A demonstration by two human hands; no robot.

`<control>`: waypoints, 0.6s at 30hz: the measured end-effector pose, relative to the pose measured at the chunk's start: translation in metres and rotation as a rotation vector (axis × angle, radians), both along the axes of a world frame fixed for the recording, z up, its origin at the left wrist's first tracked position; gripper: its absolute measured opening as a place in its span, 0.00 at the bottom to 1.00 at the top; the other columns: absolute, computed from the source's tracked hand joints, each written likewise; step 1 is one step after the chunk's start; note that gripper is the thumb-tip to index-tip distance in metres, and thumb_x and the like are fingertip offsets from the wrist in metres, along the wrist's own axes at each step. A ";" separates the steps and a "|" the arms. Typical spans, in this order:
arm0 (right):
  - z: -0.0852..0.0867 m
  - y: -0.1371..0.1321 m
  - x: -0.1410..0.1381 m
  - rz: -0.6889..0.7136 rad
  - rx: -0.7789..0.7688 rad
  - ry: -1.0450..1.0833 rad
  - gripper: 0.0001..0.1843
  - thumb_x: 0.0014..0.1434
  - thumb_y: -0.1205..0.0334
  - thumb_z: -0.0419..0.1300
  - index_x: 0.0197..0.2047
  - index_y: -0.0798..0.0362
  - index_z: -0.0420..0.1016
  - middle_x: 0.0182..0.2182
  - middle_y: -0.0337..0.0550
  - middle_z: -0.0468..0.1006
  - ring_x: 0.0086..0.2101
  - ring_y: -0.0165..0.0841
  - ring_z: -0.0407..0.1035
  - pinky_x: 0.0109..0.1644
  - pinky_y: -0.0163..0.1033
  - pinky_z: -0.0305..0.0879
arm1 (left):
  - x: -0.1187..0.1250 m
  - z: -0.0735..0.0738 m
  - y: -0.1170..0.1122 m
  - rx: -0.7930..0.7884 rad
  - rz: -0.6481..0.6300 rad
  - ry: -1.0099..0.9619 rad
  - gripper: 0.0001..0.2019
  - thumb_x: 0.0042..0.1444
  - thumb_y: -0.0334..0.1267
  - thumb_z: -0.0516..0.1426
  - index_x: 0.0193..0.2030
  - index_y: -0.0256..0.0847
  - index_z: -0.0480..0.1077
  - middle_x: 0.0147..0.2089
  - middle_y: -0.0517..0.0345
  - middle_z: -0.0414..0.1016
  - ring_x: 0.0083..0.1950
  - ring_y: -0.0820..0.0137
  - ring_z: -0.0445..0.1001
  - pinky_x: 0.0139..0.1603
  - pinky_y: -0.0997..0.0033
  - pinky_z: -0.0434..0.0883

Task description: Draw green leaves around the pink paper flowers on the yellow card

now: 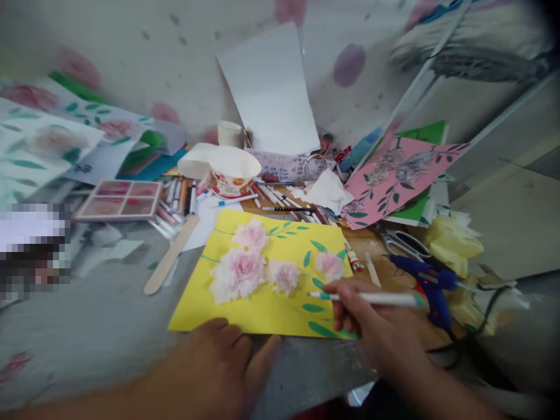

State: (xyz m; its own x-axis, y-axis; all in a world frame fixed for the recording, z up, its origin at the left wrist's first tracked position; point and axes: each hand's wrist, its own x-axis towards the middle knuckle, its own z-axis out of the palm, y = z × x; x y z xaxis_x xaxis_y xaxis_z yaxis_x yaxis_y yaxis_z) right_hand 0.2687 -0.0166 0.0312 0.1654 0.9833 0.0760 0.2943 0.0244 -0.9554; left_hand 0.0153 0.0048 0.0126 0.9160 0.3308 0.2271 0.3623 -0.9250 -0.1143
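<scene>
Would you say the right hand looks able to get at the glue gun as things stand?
Probably yes: the glue gun lies close beside the right hand, and only the marker it holds seems in the way, likely needing to be set down first.

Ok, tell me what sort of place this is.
Probably a craft worktable, whether at home or in a small studio I can't tell: markers lie heaped at the back, a glue gun lies at the right, and a yellow sheet bears pink flowers.
</scene>
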 end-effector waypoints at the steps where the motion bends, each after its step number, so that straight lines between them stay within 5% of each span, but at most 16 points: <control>1: -0.004 -0.012 -0.005 -0.031 -0.051 0.044 0.16 0.62 0.49 0.62 0.35 0.53 0.82 0.20 0.38 0.75 0.20 0.30 0.70 0.21 0.32 0.66 | -0.001 -0.003 0.000 -0.003 0.011 -0.023 0.22 0.46 0.33 0.59 0.52 0.37 0.72 0.23 0.57 0.74 0.19 0.60 0.70 0.18 0.59 0.66; 7: -0.009 -0.020 -0.030 -0.074 0.009 -0.008 0.02 0.57 0.60 0.65 0.34 0.48 0.77 0.27 0.38 0.79 0.26 0.32 0.73 0.28 0.34 0.69 | -0.010 -0.023 0.001 0.006 0.025 -0.085 0.30 0.42 0.35 0.54 0.57 0.43 0.69 0.17 0.60 0.69 0.12 0.59 0.64 0.15 0.62 0.54; 13: -0.014 -0.010 -0.031 0.055 -0.010 -0.215 0.04 0.59 0.62 0.61 0.33 0.48 0.76 0.24 0.39 0.78 0.24 0.33 0.72 0.26 0.35 0.67 | -0.021 -0.061 -0.007 -0.043 0.200 -0.152 0.35 0.49 0.35 0.49 0.67 0.48 0.57 0.19 0.60 0.69 0.15 0.59 0.62 0.19 0.62 0.49; 18: -0.015 -0.013 -0.029 -0.008 0.002 -0.400 0.06 0.57 0.62 0.60 0.29 0.48 0.75 0.23 0.39 0.77 0.24 0.34 0.70 0.27 0.37 0.65 | -0.023 -0.076 -0.010 -0.117 0.154 -0.127 0.43 0.49 0.35 0.51 0.74 0.42 0.43 0.18 0.62 0.69 0.16 0.57 0.61 0.19 0.60 0.47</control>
